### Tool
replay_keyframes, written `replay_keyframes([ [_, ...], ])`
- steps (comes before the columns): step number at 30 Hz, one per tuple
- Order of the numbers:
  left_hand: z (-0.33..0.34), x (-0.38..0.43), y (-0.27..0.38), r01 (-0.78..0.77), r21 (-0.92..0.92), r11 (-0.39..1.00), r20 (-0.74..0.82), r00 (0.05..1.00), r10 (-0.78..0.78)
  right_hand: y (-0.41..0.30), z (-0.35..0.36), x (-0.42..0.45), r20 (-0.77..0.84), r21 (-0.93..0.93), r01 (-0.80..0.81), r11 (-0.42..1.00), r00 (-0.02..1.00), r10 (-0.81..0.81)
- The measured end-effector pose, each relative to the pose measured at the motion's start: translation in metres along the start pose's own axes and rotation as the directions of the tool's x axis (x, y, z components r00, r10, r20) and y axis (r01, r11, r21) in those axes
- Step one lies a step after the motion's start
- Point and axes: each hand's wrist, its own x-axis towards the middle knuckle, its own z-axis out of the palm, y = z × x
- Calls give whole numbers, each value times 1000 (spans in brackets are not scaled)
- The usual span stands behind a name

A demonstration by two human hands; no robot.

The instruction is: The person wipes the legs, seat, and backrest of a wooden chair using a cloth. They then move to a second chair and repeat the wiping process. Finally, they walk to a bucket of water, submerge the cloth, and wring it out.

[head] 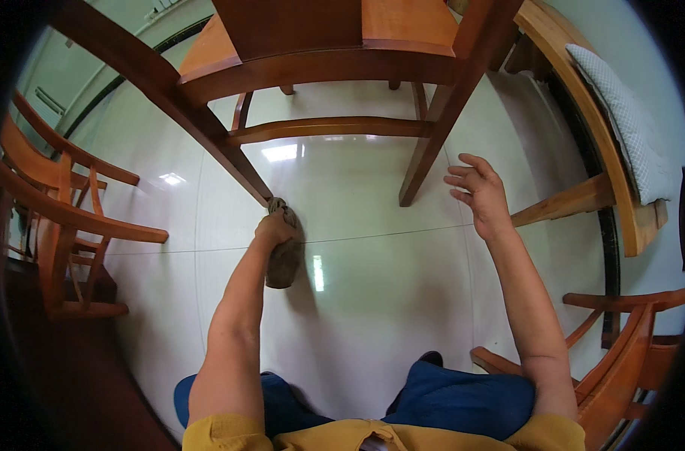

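Note:
My left hand (276, 228) grips a bunched dark brown-grey cloth (283, 265), whose top touches the foot of the left rear leg of a wooden chair (331, 66). The cloth's lower end hangs below my fingers. On the other side, my right hand (478, 193) is raised with its fingers apart and slightly curled, holding nothing, to the right of the chair's right rear leg (427, 149). The chair's back faces me, and a stretcher (331, 127) joins its legs.
More wooden chairs stand at the left (66, 220) and lower right (618, 366). A wooden bench (615, 186) with a checked cushion (624, 118) runs along the right wall. Glossy pale floor tiles (370, 282) lie underneath. A dark wooden surface (66, 366) is at the lower left.

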Motion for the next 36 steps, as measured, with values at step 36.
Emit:
replay_keyframes([
  [36, 10, -36, 261, -554, -826, 105, -480, 788, 386, -92, 85, 42, -143, -238, 842, 484, 463, -875],
])
